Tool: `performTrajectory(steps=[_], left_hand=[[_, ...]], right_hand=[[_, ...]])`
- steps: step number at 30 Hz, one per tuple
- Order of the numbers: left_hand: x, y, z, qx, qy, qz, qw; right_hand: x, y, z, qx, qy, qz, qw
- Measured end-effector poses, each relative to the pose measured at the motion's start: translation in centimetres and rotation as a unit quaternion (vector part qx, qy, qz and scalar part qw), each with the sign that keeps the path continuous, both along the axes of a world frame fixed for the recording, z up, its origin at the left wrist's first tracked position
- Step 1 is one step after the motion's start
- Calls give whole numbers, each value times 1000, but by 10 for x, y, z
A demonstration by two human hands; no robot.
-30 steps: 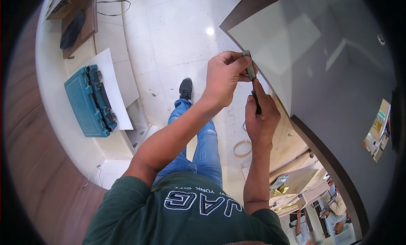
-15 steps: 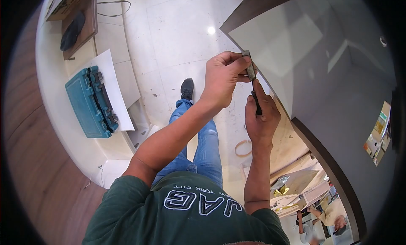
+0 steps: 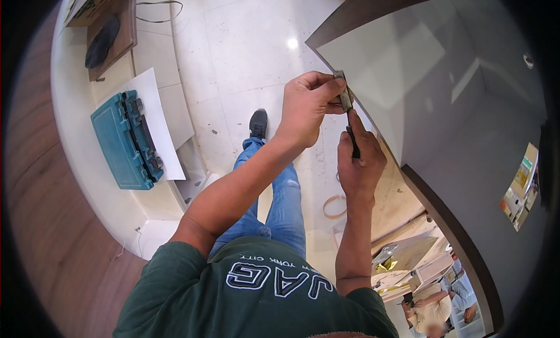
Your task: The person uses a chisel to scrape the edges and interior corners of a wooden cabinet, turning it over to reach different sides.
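Both hands hold one flat grey metal file with a dark handle, lying along the edge of a dark-rimmed cabinet panel. My left hand pinches the far end of its blade between thumb and fingers. Lower down, my right hand is closed round the black handle, with the index finger stretched along it toward the blade. The blade's underside is hidden, so its contact with the edge cannot be made out.
A teal tool case rests at left on a white sheet. A ring of edge strip lies on the tiled floor. Grey cabinet walls rise at right. Other people are at lower right.
My hands and the file stay almost in place. The view has shifted slightly, and the people at lower right have changed position.
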State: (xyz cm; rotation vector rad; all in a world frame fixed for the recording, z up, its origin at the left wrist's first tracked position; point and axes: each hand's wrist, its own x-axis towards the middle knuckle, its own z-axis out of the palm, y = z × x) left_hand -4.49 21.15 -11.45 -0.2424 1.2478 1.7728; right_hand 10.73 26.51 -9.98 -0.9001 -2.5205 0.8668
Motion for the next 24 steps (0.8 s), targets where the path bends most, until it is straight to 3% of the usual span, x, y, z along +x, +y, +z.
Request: performTrajectory(steps=[20,22,23,24], left_hand=[[-10,0,-5,-8,12,-25,1000],[-8,4,-12,-60,152,50,985],[-12,2,-18,-59,152,51,985],[-21,-1,-19,41,143,18,989]], right_hand=[[-6,4,-1,-21,1,-2,1000],[-7,2,0,-22,-6,-7,1000],[-7,1,-1,-14,-11,-7,1000],[-7,1,-2,-5,-16,-8,1000]])
